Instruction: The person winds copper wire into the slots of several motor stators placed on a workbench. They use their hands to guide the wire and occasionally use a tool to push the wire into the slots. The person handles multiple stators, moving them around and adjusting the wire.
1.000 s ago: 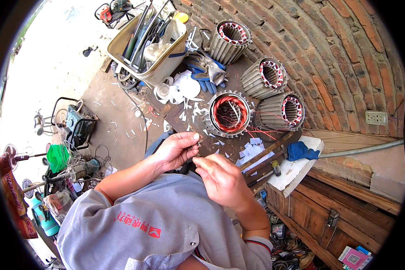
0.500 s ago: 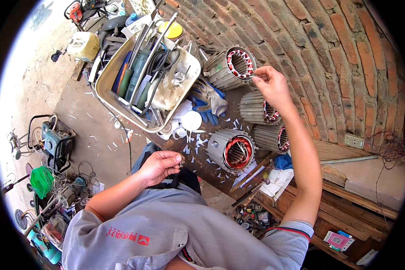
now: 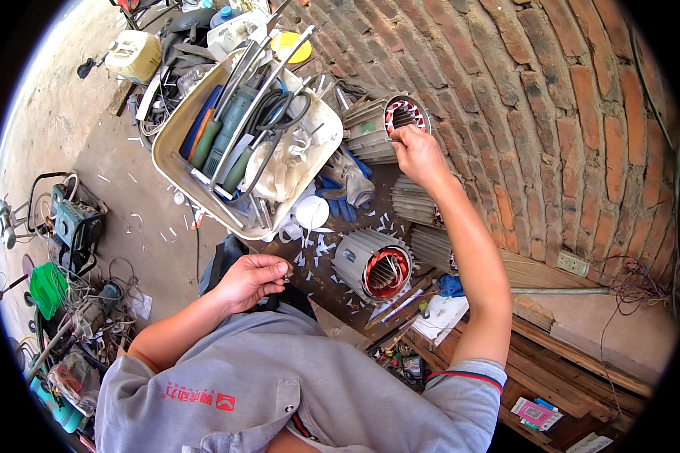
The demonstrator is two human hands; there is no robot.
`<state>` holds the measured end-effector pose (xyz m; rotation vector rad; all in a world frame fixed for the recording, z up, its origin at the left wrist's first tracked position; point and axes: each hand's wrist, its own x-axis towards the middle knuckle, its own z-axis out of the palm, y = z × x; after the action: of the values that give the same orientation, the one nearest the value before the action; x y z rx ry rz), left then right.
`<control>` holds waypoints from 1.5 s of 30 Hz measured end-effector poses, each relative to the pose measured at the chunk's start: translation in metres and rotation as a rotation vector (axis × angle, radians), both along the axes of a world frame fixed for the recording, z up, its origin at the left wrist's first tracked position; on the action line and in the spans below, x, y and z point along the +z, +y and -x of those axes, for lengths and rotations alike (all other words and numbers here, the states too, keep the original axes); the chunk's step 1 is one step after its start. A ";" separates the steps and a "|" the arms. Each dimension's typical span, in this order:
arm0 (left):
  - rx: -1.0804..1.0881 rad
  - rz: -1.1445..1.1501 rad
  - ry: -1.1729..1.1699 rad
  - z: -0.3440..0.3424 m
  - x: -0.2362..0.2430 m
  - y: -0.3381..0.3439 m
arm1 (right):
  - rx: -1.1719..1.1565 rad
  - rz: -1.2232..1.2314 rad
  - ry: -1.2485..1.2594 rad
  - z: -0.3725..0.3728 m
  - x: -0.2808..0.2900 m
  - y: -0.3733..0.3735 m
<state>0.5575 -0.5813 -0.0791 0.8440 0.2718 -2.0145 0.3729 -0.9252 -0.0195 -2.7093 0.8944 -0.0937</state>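
At the rim of the far stator [image 3: 366, 134], right hand [image 3: 418, 152]: fingertips together, contents unclear; left hand [image 3: 254, 284] pinches a small piece [image 3: 288, 277].

Far motor stator [image 3: 364, 134]: grey metal cylinder, ribbed along its outside, sitting close to the brick wall [image 3: 461, 98]. Open end is facing the right of view; red-and-white lining is ringing the bore, dark slots showing inside. Right hand [image 3: 421, 156] is covering part of the near edge of the mouth; can't tell if fingertips are touching the rim. Small metallic-looking piece [image 3: 287, 278] is sticking out past the left hand's [image 3: 251, 287] thumb and fingertips, being pinched there; too small to identify.
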 end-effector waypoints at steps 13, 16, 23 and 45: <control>0.019 0.021 0.005 0.013 -0.003 0.002 | -0.162 0.095 0.497 -0.032 0.017 0.003; 0.022 0.018 0.005 0.014 -0.004 0.004 | -0.291 0.058 0.498 -0.038 0.014 0.002; 0.010 0.028 0.009 0.018 -0.007 0.006 | 0.146 0.148 0.360 -0.013 0.016 -0.010; 0.201 0.101 0.098 0.012 0.011 -0.031 | -0.063 0.174 0.410 -0.035 0.028 0.017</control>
<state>0.5454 -0.6121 -0.0678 0.6305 0.2960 -1.8667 0.4083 -0.9079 0.0087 -2.9160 1.1281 0.4034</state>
